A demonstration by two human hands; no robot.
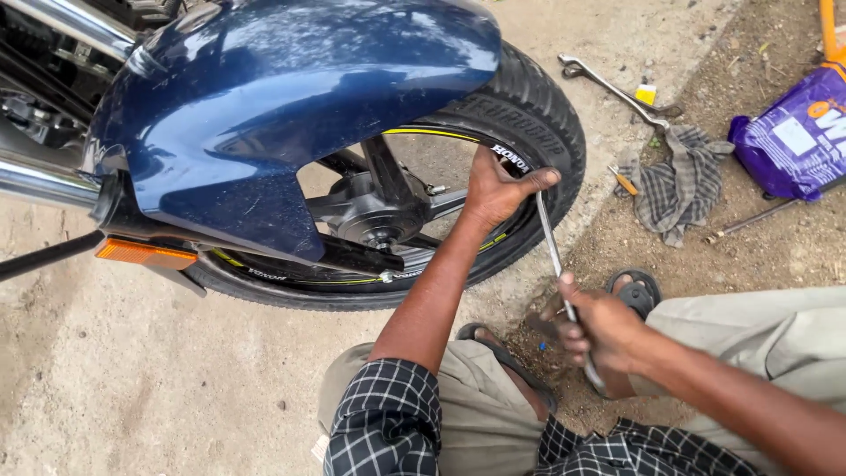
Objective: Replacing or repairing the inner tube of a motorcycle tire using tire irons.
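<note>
A motorcycle front wheel with a black tyre (538, 115) and dark blue mudguard (282, 97) fills the upper left. My left hand (498, 189) presses on the tyre's sidewall near the rim, fingers spread over it. My right hand (599, 328) is closed around the lower end of a long metal tyre lever (550, 242). The lever's upper tip sits at the tyre's bead, right beside my left hand's fingers. The black spoked rim and hub (379, 216) show behind the mudguard.
A spanner (608, 84) lies on the concrete at upper right. A checked rag (674, 181) and a small orange-handled tool (624, 181) rest on the dirt. A purple plastic bag (793, 132) and a thin rod (758, 219) lie at far right. My sandalled feet are below.
</note>
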